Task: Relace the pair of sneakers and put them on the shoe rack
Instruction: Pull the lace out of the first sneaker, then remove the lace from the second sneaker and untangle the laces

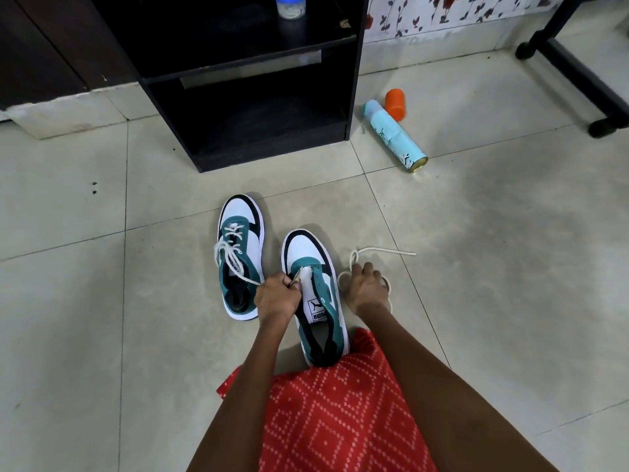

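Observation:
Two white, teal and black sneakers stand side by side on the tiled floor, toes pointing away from me. The left sneaker (240,253) is laced with a loose white lace. The right sneaker (315,287) has bare eyelets. My left hand (276,294) pinches one tip of a white lace at the right sneaker's left eyelets. My right hand (367,286) rests on the floor just right of that sneaker, fingers curled round the same loose lace (377,251), which loops and trails off to the right. The black shoe rack (245,80) stands beyond the sneakers.
A light-blue spray can (394,136) lies on the floor right of the rack with an orange cap (394,103) behind it. A plastic jar (290,5) sits on the rack's upper shelf. A black frame leg (578,69) crosses the far right. My red patterned garment (333,413) covers the near floor.

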